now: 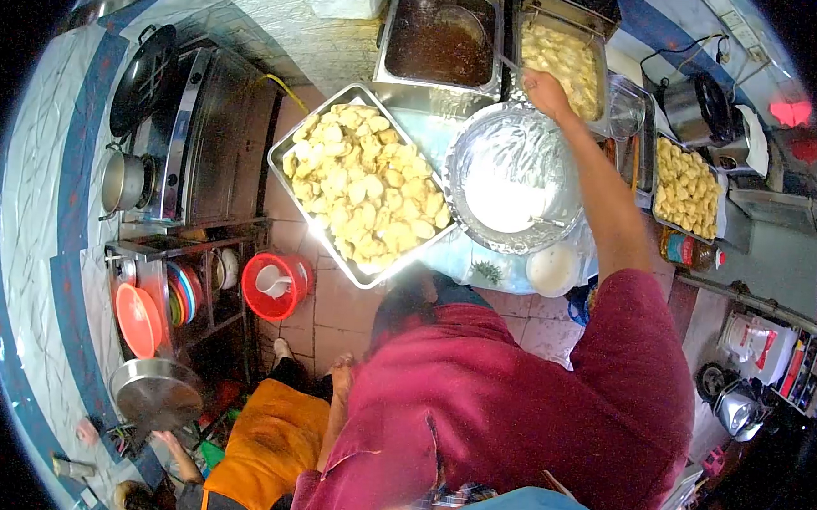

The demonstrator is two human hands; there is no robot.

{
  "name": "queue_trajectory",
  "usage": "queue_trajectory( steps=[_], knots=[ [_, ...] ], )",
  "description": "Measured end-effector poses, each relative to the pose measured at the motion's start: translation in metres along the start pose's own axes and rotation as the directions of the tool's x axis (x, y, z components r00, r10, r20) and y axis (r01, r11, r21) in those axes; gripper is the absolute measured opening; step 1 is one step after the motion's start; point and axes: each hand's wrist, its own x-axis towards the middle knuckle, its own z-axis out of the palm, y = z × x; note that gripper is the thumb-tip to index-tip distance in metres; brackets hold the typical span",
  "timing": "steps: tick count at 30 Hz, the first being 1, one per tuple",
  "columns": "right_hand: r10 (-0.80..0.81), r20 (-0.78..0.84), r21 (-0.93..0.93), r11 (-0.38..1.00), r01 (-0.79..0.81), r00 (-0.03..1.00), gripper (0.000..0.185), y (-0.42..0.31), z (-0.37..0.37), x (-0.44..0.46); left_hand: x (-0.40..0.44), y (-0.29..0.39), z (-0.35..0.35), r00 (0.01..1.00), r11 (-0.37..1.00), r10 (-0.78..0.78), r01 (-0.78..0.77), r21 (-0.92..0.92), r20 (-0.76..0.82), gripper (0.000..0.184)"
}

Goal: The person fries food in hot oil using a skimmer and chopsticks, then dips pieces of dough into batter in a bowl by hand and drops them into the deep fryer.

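Clasping a silver metal ladle, the right hand is reaching beside a rectangular steel pan; the left hand is hanging, openness unclear.

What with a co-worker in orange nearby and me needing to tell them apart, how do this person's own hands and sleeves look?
The right hand is ungloved; its plain maroon sleeve is short, leaving the forearm uncovered. The left hand shows too small for detail.

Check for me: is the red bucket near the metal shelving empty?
No, a white jug sits inside the red bucket.
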Motion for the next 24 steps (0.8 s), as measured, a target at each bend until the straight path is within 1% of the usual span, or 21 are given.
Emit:
queue_trajectory(
  steps=[1,2,4,5,6,7,8,9,10,13,16,17,19,20,21,22,23,24],
  knots=[
    [0.054,0.055,0.186,0.981,-0.063,0.997,0.028,-0.003,0.002,-0.009,0.003,0.001,-0.003,0.993,0.93,-0.035,0.074,0.361,-0.112,0.007],
    [0.107,0.134,0.292,0.946,-0.142,0.985,0.027,-0.009,0.001,-0.019,0.005,0.003,-0.002,0.974,0.73,-0.006,0.158,0.665,-0.226,0.006],
    [0.183,0.3,0.47,0.826,-0.312,0.936,0.027,-0.024,-0.002,-0.042,0.01,-0.001,-0.002,0.984,0.8,0.052,0.061,0.597,-0.17,0.009],
    [0.176,0.316,0.572,0.748,-0.336,0.932,0.023,-0.025,0.002,-0.049,0.013,-0.003,-0.004,0.986,0.829,0.082,0.013,0.559,-0.143,0.011],
    [0.204,0.367,0.598,0.695,-0.399,0.907,0.023,-0.036,-0.001,-0.056,0.014,-0.003,-0.004,0.992,0.66,0.1,-0.007,0.751,-0.078,0.013],
    [0.228,0.419,0.619,0.636,-0.461,0.879,0.023,-0.052,-0.008,-0.063,0.013,-0.002,-0.006,0.993,0.58,0.109,-0.021,0.814,-0.052,0.014],
    [0.249,0.471,0.634,0.572,-0.521,0.846,0.023,-0.061,-0.012,-0.067,0.014,-0.001,-0.006,0.993,0.532,0.114,-0.024,0.846,-0.043,0.014],
    [0.222,0.522,0.694,0.449,-0.562,0.823,0.026,-0.058,-0.005,-0.067,0.014,0.002,-0.003,0.992,0.564,0.112,-0.008,0.826,-0.066,0.015],
    [0.209,0.567,0.725,0.333,-0.603,0.797,0.023,-0.053,0.001,-0.065,0.012,0.004,0.002,0.99,0.591,0.112,0.005,0.807,-0.088,0.015],
    [0.125,0.674,0.737,-0.04,-0.675,0.728,0.015,-0.047,0.007,-0.06,0.007,0.013,0.018,0.985,0.628,0.115,0.027,0.777,-0.127,0.017],
    [0.092,0.71,0.7,-0.193,-0.687,0.698,0.014,-0.044,0.003,-0.052,0.004,0.02,0.031,0.982,0.636,0.112,0.049,0.77,-0.155,0.018],
    [0.112,0.688,0.723,-0.187,-0.665,0.717,0.02,-0.043,0.001,-0.046,0.003,0.022,0.035,0.98,0.639,0.111,0.057,0.767,-0.166,0.019],
    [0.209,0.562,0.804,0.093,-0.588,0.801,0.026,-0.038,-0.006,-0.03,-0.001,0.026,0.04,0.978,0.639,0.113,0.062,0.767,-0.173,0.02],
    [0.24,0.487,0.811,0.234,-0.537,0.84,0.029,-0.036,-0.01,-0.02,-0.001,0.026,0.042,0.977,0.641,0.112,0.067,0.765,-0.179,0.021],
    [0.21,0.369,0.797,0.43,-0.424,0.906,0.027,-0.02,-0.007,-0.007,-0.002,0.028,0.045,0.978,0.638,0.113,0.063,0.768,-0.175,0.022],
    [0.151,0.254,0.74,0.605,-0.292,0.955,0.025,-0.002,-0.006,0.007,-0.004,0.028,0.047,0.978,0.639,0.116,0.062,0.767,-0.175,0.022],
    [0.052,0.044,0.536,0.841,-0.068,0.998,0.027,0.009,-0.009,0.015,-0.005,0.029,0.049,0.977,0.638,0.116,0.064,0.767,-0.178,0.023],
    [0.024,-0.02,0.336,0.942,-0.016,1.0,0.03,0.005,-0.017,0.014,-0.007,0.03,0.051,0.977,0.637,0.126,0.055,0.769,-0.173,0.024]
  ],
)
